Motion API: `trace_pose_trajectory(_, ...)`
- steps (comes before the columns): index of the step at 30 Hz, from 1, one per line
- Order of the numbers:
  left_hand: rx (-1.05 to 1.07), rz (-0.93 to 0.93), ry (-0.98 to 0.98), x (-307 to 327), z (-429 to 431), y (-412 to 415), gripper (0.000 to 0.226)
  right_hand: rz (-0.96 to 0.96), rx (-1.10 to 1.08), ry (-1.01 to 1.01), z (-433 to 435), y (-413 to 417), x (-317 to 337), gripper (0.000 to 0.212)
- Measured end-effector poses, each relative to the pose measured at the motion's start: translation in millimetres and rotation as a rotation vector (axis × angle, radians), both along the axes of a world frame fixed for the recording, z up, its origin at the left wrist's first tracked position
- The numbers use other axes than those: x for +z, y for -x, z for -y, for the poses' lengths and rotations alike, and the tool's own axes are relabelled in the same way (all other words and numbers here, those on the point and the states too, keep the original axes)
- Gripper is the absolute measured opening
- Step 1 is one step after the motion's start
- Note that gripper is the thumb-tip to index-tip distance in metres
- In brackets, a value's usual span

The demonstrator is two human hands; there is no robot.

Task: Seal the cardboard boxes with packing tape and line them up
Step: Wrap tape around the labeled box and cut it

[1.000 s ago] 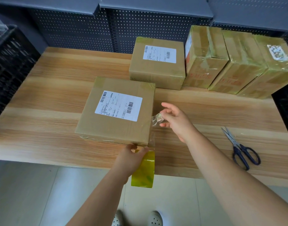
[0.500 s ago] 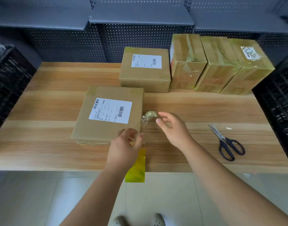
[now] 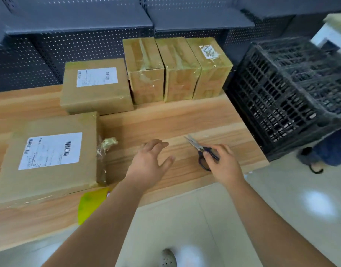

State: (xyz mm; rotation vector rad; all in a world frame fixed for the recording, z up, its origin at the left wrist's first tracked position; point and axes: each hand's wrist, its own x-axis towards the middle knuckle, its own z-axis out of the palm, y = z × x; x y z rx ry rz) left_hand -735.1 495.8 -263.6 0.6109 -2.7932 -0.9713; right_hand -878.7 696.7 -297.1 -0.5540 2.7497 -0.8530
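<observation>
Right of taped box [image 3: 50, 176] | left hand [image 3: 148, 166] spread (holding nothing) | right hand [image 3: 224, 164] grasps scissors [image 3: 199, 149]

counter [image 3: 185, 116]: pale wood, under right grip [image 3: 222, 163] | shelving [image 3: 88, 47]: dark grey pegboard, beyond it | crate [image 3: 281, 93]: black slatted, to its right | floor [image 3: 243, 218]: pale glossy tiles, nearer side

Wooden table [image 3: 185, 120]: boxes [image 3: 96, 87], scissors [image 3: 201, 151].
</observation>
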Motion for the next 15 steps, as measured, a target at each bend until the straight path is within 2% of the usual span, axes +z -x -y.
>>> trace_pose_trajectory(5,-0.029,0.033,-0.022,-26.4,-16.0,26.3,0.051,0.01,-0.013,-0.156,-11.9,20.4,-37.4,0.036)
trace_pose_trajectory(8,-0.008,0.045,-0.028,-38.9,-15.4,30.0,0.053,-0.028,0.04,-0.352,-4.6,28.3,-49.6,0.045)
trace_pose_trajectory(11,0.018,0.053,-0.044,-41.5,-11.4,27.0,0.055,-0.086,0.071,-0.509,6.3,32.6,-48.7,0.042)
trace_pose_trajectory(13,0.044,0.039,-0.055,-36.5,-7.9,19.7,0.055,-0.079,0.082,-0.517,13.9,31.7,-44.7,0.038)
trace_pose_trajectory(15,0.084,-0.002,-0.06,-25.8,-1.1,6.3,0.054,-0.022,0.087,-0.431,22.3,25.9,-37.7,0.035)
